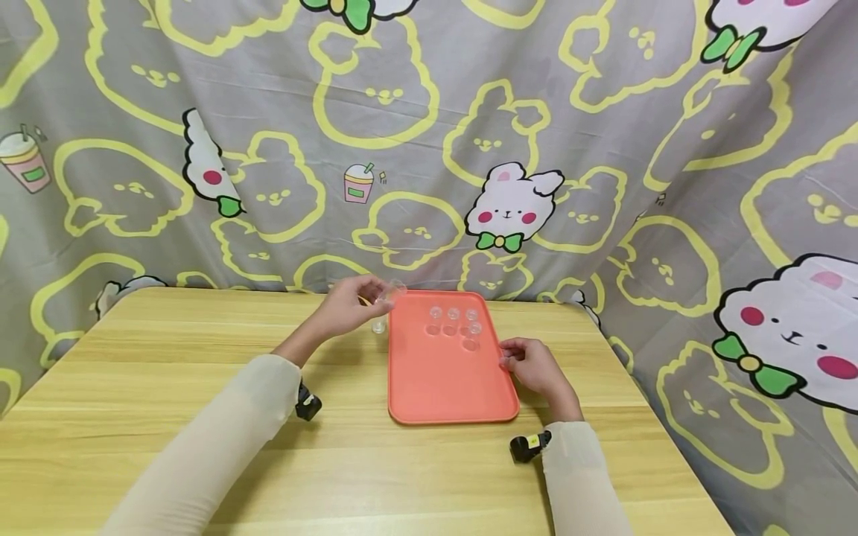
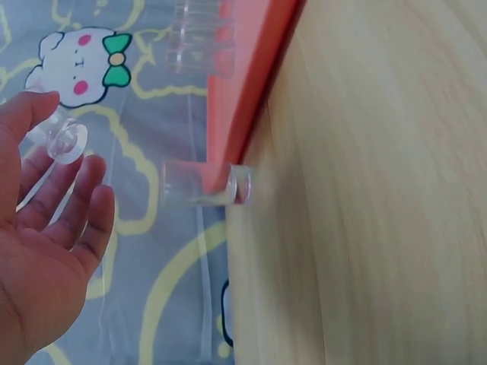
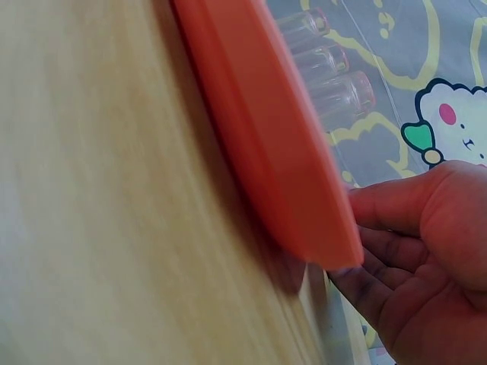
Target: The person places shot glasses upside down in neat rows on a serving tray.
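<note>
My left hand (image 1: 351,304) pinches a small clear glass (image 2: 67,141) between thumb and fingers, raised near the far left corner of the tray. Just below it, a second clear glass (image 2: 204,184) stands upright on the table, close beside the tray's left edge. Several matching clear glasses (image 1: 453,316) stand grouped on the far half of the orange-red tray (image 1: 449,387). At the tray's right side, my right hand (image 1: 534,366) grips the rim, with its thumb (image 3: 384,207) at the upper edge and the other fingers underneath.
The tray lies on a light wood table (image 1: 322,476). Right behind the table's far edge hangs a grey curtain (image 1: 429,171) with cartoon prints, and it continues along the right side. A black wrist camera (image 1: 308,403) sits under the left sleeve, another (image 1: 528,447) at the right.
</note>
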